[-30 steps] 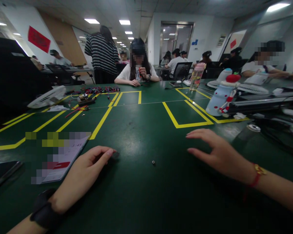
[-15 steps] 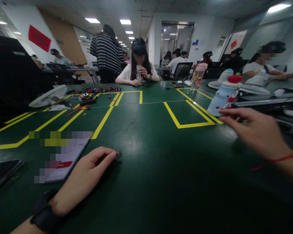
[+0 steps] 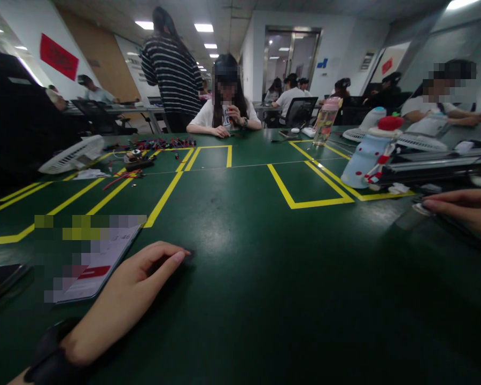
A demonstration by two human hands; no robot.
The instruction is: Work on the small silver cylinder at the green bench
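My left hand (image 3: 138, 289) rests low over the green table (image 3: 264, 299), thumb and forefinger closed in a pinch. A dark speck shows at the fingertips, too small to make out. Just left of this hand lies a phone with a lit screen (image 3: 100, 262). At the right edge my right hand (image 3: 467, 208) is partly cut off, its fingertips closed at the top of a grey, cylinder-shaped thing (image 3: 412, 218). That thing is blurred and looks partly see-through. Beyond it stands a light blue bottle (image 3: 358, 163) with a red top.
Yellow tape (image 3: 320, 204) marks outlines on the table. Tangled wires (image 3: 160, 143) and a white fan (image 3: 74, 155) lie at the back left. A clear bottle (image 3: 326, 123) stands at the back right. Across the table sits a person (image 3: 224, 112). A dark phone (image 3: 2, 283) lies far left.
My right hand has moved right, away from the blue bottle, and is now at the grey thing by the right edge. My left hand keeps its pinch in nearly the same place.
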